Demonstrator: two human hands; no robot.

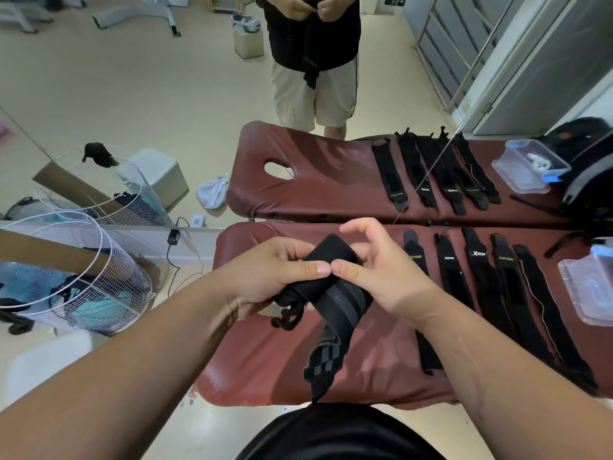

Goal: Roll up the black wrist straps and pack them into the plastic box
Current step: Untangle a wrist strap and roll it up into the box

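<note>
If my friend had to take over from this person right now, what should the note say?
Left hand: grips the striped black strap from the left.
Right hand: pinches the same strap, thumb meeting the left thumb.
That strap is only partly rolled at its top end and its tail hangs down in front of the red padded table.
Five flat straps lie side by side on the table, unrolled.
The plastic box sits at the table's right edge, with no black strap visible inside.
Left: finish this roll, pack it, then do the other five.
</note>
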